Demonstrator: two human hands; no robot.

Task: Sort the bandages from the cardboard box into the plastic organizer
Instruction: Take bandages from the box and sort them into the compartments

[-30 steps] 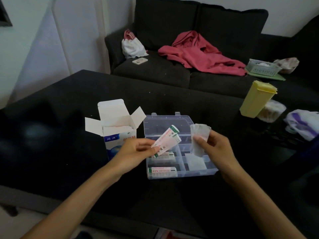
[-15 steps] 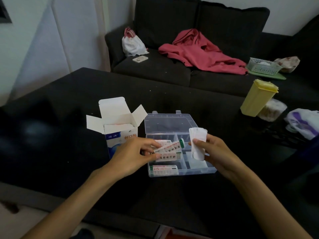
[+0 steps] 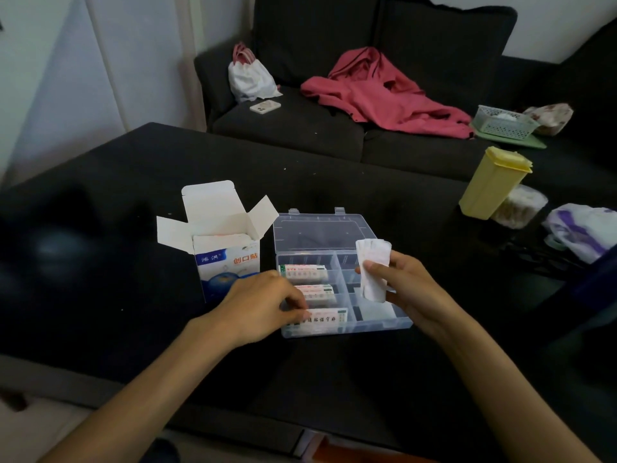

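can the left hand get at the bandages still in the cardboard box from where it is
Probably yes. The box stands open-topped just left of the organizer, nothing covers it, and the left hand sits right beside it, though it pinches a bandage it must drop first.

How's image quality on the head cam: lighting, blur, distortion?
Head view: dim and underexposed, so the black table swallows detail; a soft hazy smudge sits at far left. Wide-angle bending curves the wall lines. The organizer and box stay legible; print on the bandages under the left hand is slightly soft.

Left hand (image 3: 263,304) lowered bandages (image 3: 325,318) into organizer (image 3: 347,330) (nearest left compartment).
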